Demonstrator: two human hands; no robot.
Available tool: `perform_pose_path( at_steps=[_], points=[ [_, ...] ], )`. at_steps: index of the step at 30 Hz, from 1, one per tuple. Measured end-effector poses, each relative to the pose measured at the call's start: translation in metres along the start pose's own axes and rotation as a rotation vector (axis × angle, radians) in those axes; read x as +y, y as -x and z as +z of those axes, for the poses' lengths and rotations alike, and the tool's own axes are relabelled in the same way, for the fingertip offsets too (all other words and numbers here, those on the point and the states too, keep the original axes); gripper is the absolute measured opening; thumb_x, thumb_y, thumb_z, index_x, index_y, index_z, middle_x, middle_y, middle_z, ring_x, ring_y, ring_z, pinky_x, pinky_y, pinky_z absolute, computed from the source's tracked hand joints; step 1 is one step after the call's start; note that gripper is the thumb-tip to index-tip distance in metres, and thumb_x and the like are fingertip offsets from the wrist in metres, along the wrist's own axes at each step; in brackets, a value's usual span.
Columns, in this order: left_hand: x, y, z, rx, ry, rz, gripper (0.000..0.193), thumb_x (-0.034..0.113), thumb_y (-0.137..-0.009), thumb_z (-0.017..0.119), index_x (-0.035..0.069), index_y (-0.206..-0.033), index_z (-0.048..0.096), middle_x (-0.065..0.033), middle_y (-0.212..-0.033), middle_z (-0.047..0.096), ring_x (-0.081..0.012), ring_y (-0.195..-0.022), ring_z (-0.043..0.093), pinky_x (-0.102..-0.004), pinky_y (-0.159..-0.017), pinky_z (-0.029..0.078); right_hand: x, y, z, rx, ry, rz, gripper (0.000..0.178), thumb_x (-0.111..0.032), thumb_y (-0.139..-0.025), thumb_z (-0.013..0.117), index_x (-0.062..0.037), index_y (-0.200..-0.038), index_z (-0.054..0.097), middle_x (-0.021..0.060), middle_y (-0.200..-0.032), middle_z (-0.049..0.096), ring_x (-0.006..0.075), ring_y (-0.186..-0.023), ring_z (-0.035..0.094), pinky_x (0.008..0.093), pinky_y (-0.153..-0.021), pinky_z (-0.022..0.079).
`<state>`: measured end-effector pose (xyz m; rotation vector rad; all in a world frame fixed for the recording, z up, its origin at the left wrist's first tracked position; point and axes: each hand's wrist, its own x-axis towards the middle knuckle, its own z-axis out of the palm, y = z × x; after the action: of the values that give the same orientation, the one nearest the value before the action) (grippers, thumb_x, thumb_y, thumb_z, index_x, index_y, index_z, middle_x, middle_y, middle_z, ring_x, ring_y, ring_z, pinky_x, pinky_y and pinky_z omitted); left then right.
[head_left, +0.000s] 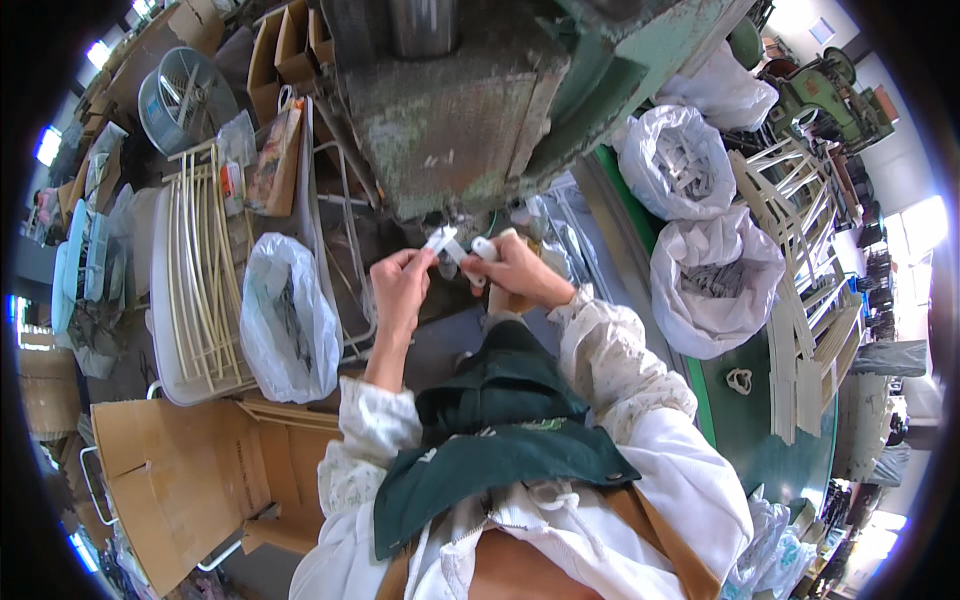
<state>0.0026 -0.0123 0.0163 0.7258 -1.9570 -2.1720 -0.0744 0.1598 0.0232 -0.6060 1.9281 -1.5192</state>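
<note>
1. Nearest, at the lower centre, a dark green apron (500,465) covers the person's front; its loose folds are best kept well back from the metalwork.
2. At the middle of the frame, the left hand (398,290) has a narrow grip: thumb and fingertips pinch one end of the small white parts (441,240). A light, steady pinch like this should suit thin pieces.
3. Just beside it, the right hand (525,272) curls its fingers around more of the white parts. Whether the two hands' pieces are joined cannot be told. Holding both hands level and close together would make lining them up easier.
4. Just beyond, at the upper centre, hangs a worn green machine block (450,140). The hands look near its lower edge, so fingertips would be safest kept out from underneath.
5. To the left of centre stands a white bag (322,335) with grey pieces inside; at the right, another sack (685,320) stands by the green tabletop (750,430). Elbows tucked in should avoid knocking either.
6. Farther off, at the upper right, sits another green machine (825,110).
</note>
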Motion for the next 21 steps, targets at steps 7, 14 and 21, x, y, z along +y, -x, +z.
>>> perform_pose_path(
  at_steps=[7,14,21],
  points=[
    [-0.008,0.005,-0.009,-0.092,0.159,-0.069,0.02,0.016,-0.089,0.062,-0.004,-0.085,0.066,0.002,-0.054,0.05,-0.0016,-0.04,0.037,-0.0182,-0.037,0.024,0.004,0.004,-0.007,0.033,-0.01,0.066,0.023,-0.019,-0.088,0.065,0.0021,-0.079,0.065,0.0026,-0.064,0.062,0.0082,-0.059,0.056,0.0244,-0.053,0.043],
    [-0.008,0.006,-0.012,-0.073,0.175,-0.076,0.018,0.014,-0.087,0.064,-0.003,-0.083,0.065,0.0024,-0.053,0.048,-0.0017,-0.04,0.037,-0.0171,-0.037,0.023,0.0,0.006,-0.006,0.003,0.0,0.072,0.022,-0.018,-0.087,0.065,0.0017,-0.078,0.065,0.0001,-0.062,0.06,0.005,-0.055,0.051,0.0224,-0.048,0.038],
    [0.006,0.002,-0.008,-0.122,0.224,-0.052,0.019,0.017,-0.088,0.064,-0.001,-0.083,0.065,0.0022,-0.055,0.05,-0.0022,-0.041,0.038,-0.0168,-0.038,0.025,-0.009,0.011,-0.011,0.059,0.009,0.08,0.022,-0.02,-0.087,0.066,0.001,-0.079,0.064,0.0013,-0.064,0.06,0.0068,-0.056,0.053,0.0229,-0.05,0.041]
  ],
)
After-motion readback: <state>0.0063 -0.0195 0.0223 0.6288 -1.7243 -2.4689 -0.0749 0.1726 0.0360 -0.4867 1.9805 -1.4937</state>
